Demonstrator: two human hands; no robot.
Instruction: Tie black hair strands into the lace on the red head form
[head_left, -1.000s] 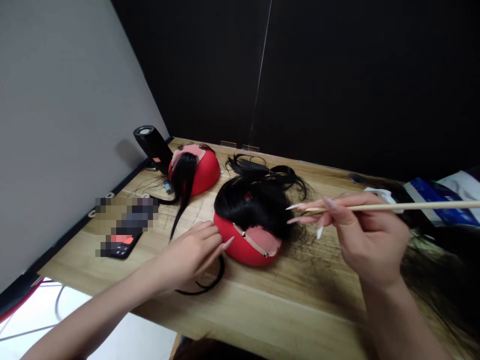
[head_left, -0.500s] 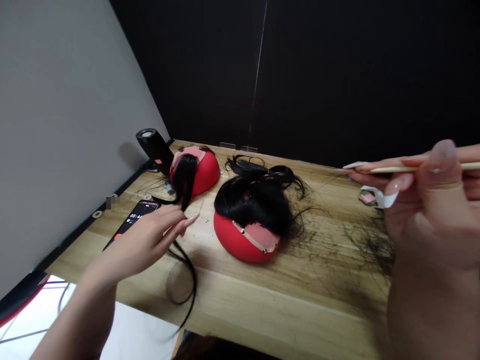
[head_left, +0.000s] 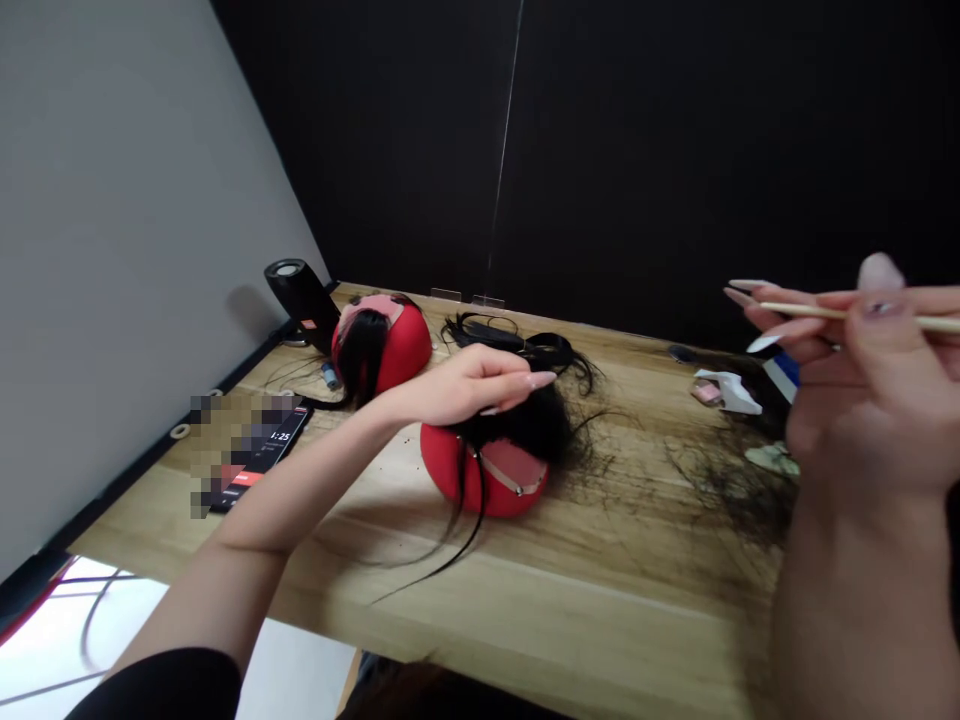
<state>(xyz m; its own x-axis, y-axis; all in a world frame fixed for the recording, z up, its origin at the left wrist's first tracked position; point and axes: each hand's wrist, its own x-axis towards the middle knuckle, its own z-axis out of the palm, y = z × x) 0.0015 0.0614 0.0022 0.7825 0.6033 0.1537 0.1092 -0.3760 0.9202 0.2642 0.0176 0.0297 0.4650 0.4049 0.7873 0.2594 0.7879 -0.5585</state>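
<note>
- Reaching the left hand (head_left: 469, 390) away from the phone side and across onto the black wig hair (head_left: 529, 425) of the nearer red mannequin head (head_left: 442, 470), near the middle of the wooden table (head_left: 600, 610).
- Laying the left fingers (head_left: 517, 378) close together along that hair, long nails pointing rightward; gripping or only resting, impossible to tell.
- Pinching a thin wooden stick (head_left: 832, 312) in the right fingers (head_left: 795, 322), with the right hand (head_left: 870, 390) raised above the table's right end.
- Trailing long black strands (head_left: 469, 525) down the head's front toward the table.
- Blocking part of that head with the left hand and wrist.
- Crowding the back edge: a second red mannequin head (head_left: 405, 350) and a black cylindrical speaker (head_left: 300, 305).
- Scattering loose hair clippings (head_left: 727, 480) under the right hand.
</note>
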